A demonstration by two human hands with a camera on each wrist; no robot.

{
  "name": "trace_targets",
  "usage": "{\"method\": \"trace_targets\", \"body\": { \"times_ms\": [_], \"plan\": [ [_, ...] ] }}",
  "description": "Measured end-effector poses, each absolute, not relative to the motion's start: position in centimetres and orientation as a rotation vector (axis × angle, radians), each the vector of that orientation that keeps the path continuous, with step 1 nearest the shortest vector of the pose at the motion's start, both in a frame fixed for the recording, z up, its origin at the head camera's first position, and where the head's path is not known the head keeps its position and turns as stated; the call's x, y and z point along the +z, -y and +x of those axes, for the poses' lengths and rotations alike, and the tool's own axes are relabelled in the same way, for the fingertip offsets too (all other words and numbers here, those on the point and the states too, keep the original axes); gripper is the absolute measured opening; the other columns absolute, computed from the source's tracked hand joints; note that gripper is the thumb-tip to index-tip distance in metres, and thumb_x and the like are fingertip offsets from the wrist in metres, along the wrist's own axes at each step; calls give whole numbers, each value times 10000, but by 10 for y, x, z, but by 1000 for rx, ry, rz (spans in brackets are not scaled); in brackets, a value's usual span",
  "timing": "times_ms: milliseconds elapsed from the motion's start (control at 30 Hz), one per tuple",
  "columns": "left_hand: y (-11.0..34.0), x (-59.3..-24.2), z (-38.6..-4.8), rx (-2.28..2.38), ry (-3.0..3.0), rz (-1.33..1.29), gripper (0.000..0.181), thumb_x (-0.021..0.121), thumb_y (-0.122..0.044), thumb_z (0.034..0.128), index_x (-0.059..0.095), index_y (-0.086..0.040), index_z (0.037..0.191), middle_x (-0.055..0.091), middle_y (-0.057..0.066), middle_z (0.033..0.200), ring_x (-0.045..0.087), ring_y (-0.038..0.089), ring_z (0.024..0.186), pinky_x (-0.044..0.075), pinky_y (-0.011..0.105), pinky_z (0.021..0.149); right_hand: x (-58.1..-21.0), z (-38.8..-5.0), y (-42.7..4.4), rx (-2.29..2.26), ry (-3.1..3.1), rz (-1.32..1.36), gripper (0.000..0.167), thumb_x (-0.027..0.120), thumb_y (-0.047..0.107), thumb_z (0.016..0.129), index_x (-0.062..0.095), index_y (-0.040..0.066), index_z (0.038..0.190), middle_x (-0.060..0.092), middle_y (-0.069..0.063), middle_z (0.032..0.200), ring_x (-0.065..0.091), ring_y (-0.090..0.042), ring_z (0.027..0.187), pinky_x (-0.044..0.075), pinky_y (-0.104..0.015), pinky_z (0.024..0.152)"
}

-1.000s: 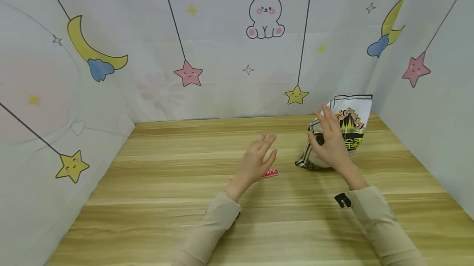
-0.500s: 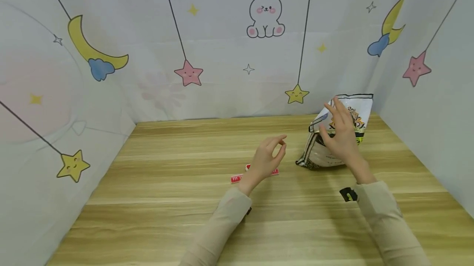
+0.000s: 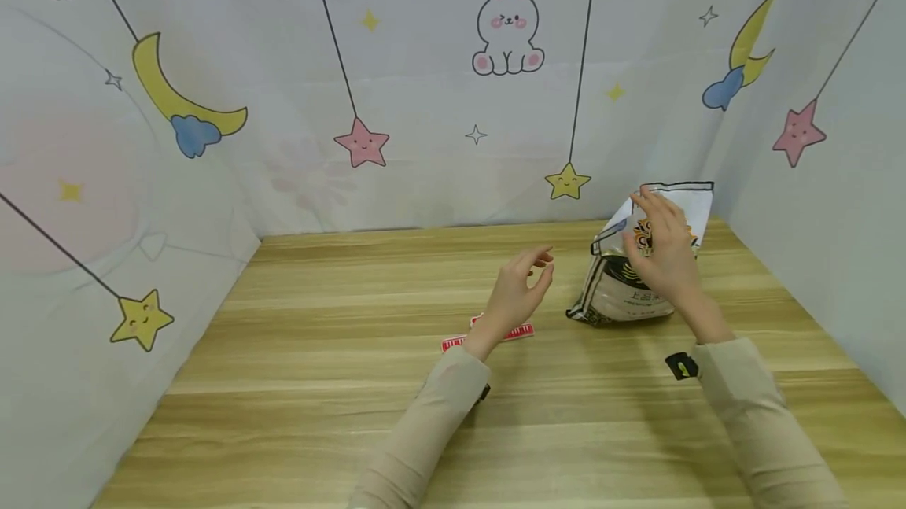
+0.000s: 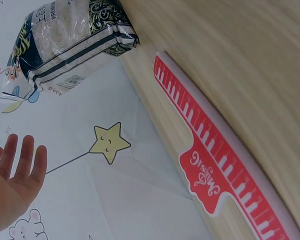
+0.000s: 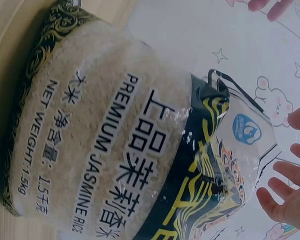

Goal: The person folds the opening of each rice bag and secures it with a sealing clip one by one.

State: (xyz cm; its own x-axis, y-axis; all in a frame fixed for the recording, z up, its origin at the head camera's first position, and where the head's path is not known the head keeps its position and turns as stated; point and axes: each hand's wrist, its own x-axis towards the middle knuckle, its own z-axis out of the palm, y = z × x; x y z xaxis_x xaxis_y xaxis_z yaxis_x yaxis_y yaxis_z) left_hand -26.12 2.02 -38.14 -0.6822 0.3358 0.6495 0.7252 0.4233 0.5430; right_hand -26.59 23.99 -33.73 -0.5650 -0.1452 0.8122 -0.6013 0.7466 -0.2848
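From right wrist alone, rice bag's (image 5: 140,105) weight print (image 5: 36,136) legible, left grip (image 3: 518,293), right grip (image 3: 664,257) relaxed, empty

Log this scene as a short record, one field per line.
Left hand: raised, holding nothing, near the red keyboard-shaped piece
Right hand: raised, holding nothing, near the rice bag
Rice bag: standing on the table, labelled premium jasmine rice
Red keyboard-shaped piece: on the table, marked Music
Backdrop: printed with stars, moons and a rabbit

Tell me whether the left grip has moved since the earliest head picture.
Yes: the left grip has shifted rightward and slightly upward in the head view, narrowing the apparent gap to the rice bag, which stays put.
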Motion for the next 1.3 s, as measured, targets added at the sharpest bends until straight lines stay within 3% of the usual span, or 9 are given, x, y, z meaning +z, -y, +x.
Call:
{"method": "trace_targets", "body": {
  "times_ms": [267,567,767,1033,1300],
  "plan": [
    [-32,-380,-267,-1119,2321,-901,315,489,-155,913,523,-39,1204,632,71,1039,608,163,923,498,253,769,-333,-272,-251,685,2110,564,410,573,-86,745,531,-70,1152,517,-262,1207,417,-426,1116,309,-582,929],
    [-49,-378,-276,-1193,2368,-896,317,496,-176,913,523,-58,1206,612,78,1093,593,151,933,504,243,747,-328,-276,-255,677,2112,574,363,574,-110,747,566,-69,1107,546,-250,1159,435,-420,1057,329,-565,864],
    [-59,-376,-280,-1260,2396,-851,318,518,-168,901,532,-62,1200,615,67,1096,599,151,934,465,134,703,-323,-278,-256,668,2136,554,330,561,-119,757,583,-58,1080,533,-265,1170,427,-432,1039,327,-568,820],
    [-71,-374,-282,-1400,2398,-800,313,534,-142,891,543,-58,1192,610,88,1125,593,188,965,462,123,689,-315,-283,-265,608,2139,556,270,556,-142,754,625,-44,997,530,-270,1176,428,-465,1056,315,-598,873],
    [-78,-375,-286,-1587,2369,-710,307,549,-132,881,552,-44,1176,602,124,1134,593,219,973,472,138,718,-308,-287,-267,568,2196,562,242,566,-116,765,637,-27,979,548,-270,1146,443,-455,1035,344,-592,832]
  ]
}}
